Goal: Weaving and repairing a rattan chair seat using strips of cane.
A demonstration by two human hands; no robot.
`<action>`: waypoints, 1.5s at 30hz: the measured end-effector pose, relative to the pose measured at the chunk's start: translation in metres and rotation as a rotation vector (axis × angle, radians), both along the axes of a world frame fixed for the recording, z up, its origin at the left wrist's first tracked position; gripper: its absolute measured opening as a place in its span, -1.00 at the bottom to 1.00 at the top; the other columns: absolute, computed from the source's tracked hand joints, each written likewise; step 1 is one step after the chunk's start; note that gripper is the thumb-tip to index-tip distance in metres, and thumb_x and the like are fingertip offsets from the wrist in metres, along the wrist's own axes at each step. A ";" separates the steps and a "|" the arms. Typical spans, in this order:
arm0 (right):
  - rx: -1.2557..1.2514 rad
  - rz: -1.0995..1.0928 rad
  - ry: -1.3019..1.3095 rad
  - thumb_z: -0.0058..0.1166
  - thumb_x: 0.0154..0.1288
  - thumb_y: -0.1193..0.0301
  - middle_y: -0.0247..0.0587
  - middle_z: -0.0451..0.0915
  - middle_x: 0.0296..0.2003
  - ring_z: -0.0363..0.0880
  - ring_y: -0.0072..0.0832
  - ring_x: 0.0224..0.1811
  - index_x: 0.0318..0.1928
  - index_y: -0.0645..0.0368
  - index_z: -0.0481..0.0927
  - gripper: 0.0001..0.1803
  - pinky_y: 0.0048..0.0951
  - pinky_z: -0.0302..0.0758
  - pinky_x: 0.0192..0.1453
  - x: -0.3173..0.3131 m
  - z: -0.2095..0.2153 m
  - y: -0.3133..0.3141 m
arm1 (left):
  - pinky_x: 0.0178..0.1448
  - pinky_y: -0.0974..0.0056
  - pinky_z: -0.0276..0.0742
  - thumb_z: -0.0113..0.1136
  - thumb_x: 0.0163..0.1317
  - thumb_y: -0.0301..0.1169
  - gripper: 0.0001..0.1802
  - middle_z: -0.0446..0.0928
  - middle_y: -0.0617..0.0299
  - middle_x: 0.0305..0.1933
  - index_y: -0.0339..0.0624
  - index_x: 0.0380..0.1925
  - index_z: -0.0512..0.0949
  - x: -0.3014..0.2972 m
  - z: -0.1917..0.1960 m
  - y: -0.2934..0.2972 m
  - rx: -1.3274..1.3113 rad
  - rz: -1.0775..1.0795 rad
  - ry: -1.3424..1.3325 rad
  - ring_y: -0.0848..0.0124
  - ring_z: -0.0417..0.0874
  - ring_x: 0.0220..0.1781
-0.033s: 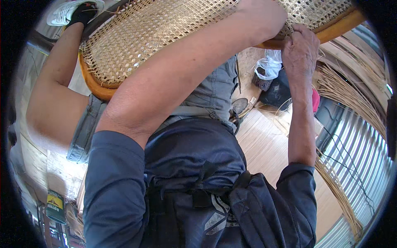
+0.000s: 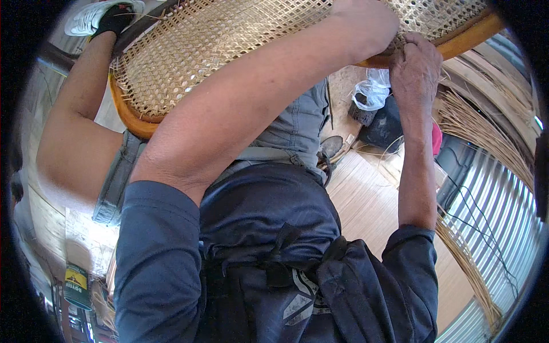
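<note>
A woven cane panel (image 2: 229,34) in an orange-brown wooden frame (image 2: 472,39) lies across the top of the view, its near left corner by my bare left knee. My left forearm reaches over it to the right. The back of my left hand (image 2: 369,26) rests at the weave near the frame's edge, its fingers hidden from me. Close beside it, my right hand (image 2: 417,66) is bent over the near rim. Its fingers are curled and pressed together at the border of the weave; what they pinch is too small to make out.
Below the frame sit a clear plastic bag (image 2: 372,94) and a dark container (image 2: 383,127). Bundles of cane strands (image 2: 480,126) lie at the right, beside corrugated metal sheeting (image 2: 497,200) with dark cords. A green-and-yellow can (image 2: 77,286) stands at lower left.
</note>
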State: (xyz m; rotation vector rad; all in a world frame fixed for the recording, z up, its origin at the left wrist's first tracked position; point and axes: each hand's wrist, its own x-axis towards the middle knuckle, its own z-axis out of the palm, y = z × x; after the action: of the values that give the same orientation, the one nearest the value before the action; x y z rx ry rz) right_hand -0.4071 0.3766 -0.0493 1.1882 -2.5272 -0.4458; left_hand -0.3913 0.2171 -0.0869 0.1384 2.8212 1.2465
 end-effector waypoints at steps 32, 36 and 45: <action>0.157 0.062 0.054 0.09 0.17 0.28 -0.32 0.49 -0.15 0.44 -0.21 -0.08 -0.26 0.05 0.51 -0.83 -0.15 0.40 -0.04 -0.016 0.007 -0.009 | -0.01 0.08 0.48 0.05 0.15 0.04 -0.48 0.58 -0.08 -0.17 -0.20 -0.18 0.58 0.008 -0.066 -0.035 0.255 0.196 -0.083 0.05 0.60 -0.08; 0.196 -0.006 0.059 0.09 0.17 0.29 -0.31 0.49 -0.16 0.44 -0.20 -0.09 -0.29 0.05 0.52 -0.85 -0.16 0.40 -0.05 -0.014 -0.001 -0.018 | -0.01 0.07 0.47 0.03 0.17 0.02 -0.50 0.57 -0.11 -0.16 -0.19 -0.16 0.57 0.022 -0.074 -0.046 0.224 0.289 -0.069 0.03 0.59 -0.08; -1.047 0.891 -0.040 0.00 0.20 0.43 -0.08 0.49 -0.51 0.48 -0.20 -0.44 -0.24 0.22 0.50 -0.84 -0.26 0.45 -0.31 -0.039 -0.091 -0.063 | -0.25 0.08 0.53 0.05 0.18 0.08 -0.54 0.59 0.02 -0.44 -0.10 -0.43 0.61 0.053 -0.066 -0.050 -0.109 0.341 0.006 0.08 0.63 -0.35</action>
State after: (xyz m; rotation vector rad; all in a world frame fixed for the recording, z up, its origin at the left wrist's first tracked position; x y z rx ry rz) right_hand -0.4463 0.3138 -0.1408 1.5681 -1.5137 0.9705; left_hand -0.3380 0.1667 -0.1531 -0.3590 2.9977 1.1364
